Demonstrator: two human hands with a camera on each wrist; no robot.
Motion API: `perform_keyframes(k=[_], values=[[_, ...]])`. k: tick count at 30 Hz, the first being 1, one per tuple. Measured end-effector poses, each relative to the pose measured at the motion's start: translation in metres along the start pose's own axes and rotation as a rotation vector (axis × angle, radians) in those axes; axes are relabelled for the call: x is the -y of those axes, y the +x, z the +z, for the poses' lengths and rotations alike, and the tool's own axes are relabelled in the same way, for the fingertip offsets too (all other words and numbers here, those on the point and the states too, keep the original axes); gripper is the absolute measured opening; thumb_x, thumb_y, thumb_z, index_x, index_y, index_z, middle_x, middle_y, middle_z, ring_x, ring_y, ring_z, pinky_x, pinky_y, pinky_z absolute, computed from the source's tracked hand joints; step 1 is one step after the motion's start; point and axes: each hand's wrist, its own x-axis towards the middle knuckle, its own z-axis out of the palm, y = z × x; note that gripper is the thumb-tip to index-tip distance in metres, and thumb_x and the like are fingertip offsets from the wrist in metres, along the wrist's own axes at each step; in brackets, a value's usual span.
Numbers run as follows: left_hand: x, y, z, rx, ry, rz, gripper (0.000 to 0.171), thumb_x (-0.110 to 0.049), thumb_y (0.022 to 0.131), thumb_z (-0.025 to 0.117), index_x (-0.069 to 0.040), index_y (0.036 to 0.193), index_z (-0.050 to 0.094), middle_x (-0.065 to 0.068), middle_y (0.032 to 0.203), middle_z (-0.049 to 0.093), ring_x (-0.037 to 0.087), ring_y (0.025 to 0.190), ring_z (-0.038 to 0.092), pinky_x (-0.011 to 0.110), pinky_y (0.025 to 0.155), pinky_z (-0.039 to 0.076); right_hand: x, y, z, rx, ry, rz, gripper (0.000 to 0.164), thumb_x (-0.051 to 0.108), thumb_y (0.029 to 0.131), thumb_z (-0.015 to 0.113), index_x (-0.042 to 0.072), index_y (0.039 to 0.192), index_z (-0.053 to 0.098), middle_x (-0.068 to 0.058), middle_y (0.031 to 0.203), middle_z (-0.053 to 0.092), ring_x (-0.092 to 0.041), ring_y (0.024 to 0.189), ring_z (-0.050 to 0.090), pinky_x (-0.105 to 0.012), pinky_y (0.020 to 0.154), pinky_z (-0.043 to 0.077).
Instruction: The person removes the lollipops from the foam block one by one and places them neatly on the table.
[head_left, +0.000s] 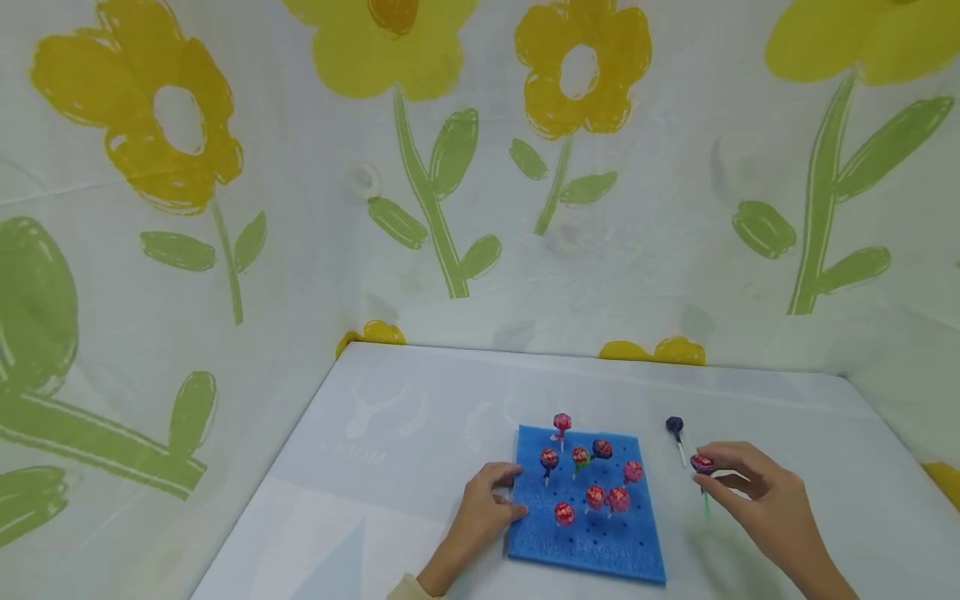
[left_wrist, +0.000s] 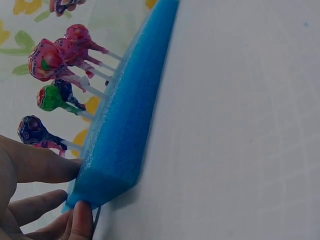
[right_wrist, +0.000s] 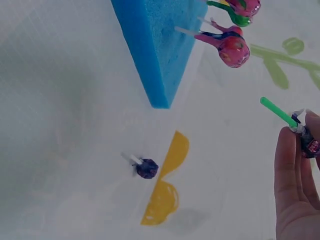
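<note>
Held lollipop: the purple-wrapped lollipop [head_left: 702,464] is sitting in the fingers of the right hand [head_left: 765,492], above the table [head_left: 315,483] and to the right of the blue foam block [head_left: 536,537].
Right hand: thumb and fingers are pinching the candy end, leaving the green stick [right_wrist: 277,111] projecting free.
Long axis: in the head view the stick is pointing downward from the candy, close to upright; its tip is touching nothing that can be made out.
Left hand: the left hand [head_left: 483,504] is gripping the block's left edge, thumb and fingers spaced along it.
Governing relation: the block is lying to the left of the held lollipop, with a gap between the stick and the block's right edge; the right hand is carrying the candy, the left hand is touching the block on its far side from it.
Foam block: eight lollipops [head_left: 595,497] are standing in it, candy ends up; small dark holes [head_left: 596,542] are showing toward its near edge.
Loose lollipop: a dark-wrapped lollipop [head_left: 674,424] is lying on the table just beyond the right hand, its white stick pointing back toward the person.
</note>
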Motion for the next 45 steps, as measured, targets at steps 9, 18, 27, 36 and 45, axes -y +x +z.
perform_keyframes(k=[9, 18, 27, 36, 45], values=[[0.0, -0.002, 0.002, 0.017, -0.004, -0.024, 0.049, 0.001, 0.069, 0.077, -0.006, 0.116, 0.064, 0.005, 0.113, 0.059, 0.021, 0.101, 0.055, 0.022, 0.069, 0.049, -0.006, 0.007, -0.008, -0.047, -0.02, 0.009, 0.036, -0.004, 0.073, 0.077, 0.006, 0.106, 0.066, 0.005, 0.096, 0.064, 0.005, 0.082, 0.06, -0.011, 0.067, 0.049], [-0.004, 0.001, -0.001, 0.006, 0.005, -0.011, 0.05, 0.002, 0.068, 0.077, -0.006, 0.115, 0.064, 0.005, 0.114, 0.059, 0.022, 0.102, 0.055, 0.022, 0.069, 0.049, -0.021, 0.025, -0.015, -0.038, 0.019, -0.013, 0.032, -0.001, 0.076, 0.075, 0.004, 0.105, 0.066, 0.01, 0.096, 0.065, 0.005, 0.082, 0.061, -0.01, 0.069, 0.048], [-0.003, 0.003, -0.001, 0.01, 0.021, 0.001, 0.047, 0.001, 0.07, 0.076, -0.006, 0.115, 0.064, 0.005, 0.115, 0.059, 0.022, 0.102, 0.055, 0.021, 0.069, 0.049, -0.033, 0.041, -0.017, -0.037, 0.009, -0.008, 0.029, 0.006, 0.079, 0.074, 0.004, 0.107, 0.066, -0.004, 0.097, 0.067, 0.008, 0.082, 0.059, -0.008, 0.069, 0.047], [-0.001, 0.0, -0.002, 0.01, 0.024, -0.001, 0.046, 0.001, 0.071, 0.076, -0.005, 0.116, 0.064, 0.007, 0.116, 0.058, 0.024, 0.103, 0.055, 0.021, 0.07, 0.05, -0.053, 0.053, -0.015, -0.004, -0.028, 0.026, 0.027, 0.012, 0.084, 0.071, 0.002, 0.108, 0.066, -0.012, 0.099, 0.067, 0.012, 0.081, 0.057, -0.006, 0.069, 0.045], [-0.003, 0.0, -0.002, 0.002, 0.017, 0.008, 0.049, 0.001, 0.069, 0.077, -0.005, 0.116, 0.064, 0.006, 0.114, 0.059, 0.023, 0.102, 0.055, 0.022, 0.069, 0.049, -0.072, 0.062, -0.013, 0.028, 0.013, 0.085, 0.03, 0.013, 0.085, 0.071, -0.003, 0.109, 0.064, -0.009, 0.097, 0.068, 0.009, 0.079, 0.058, -0.012, 0.064, 0.049]])
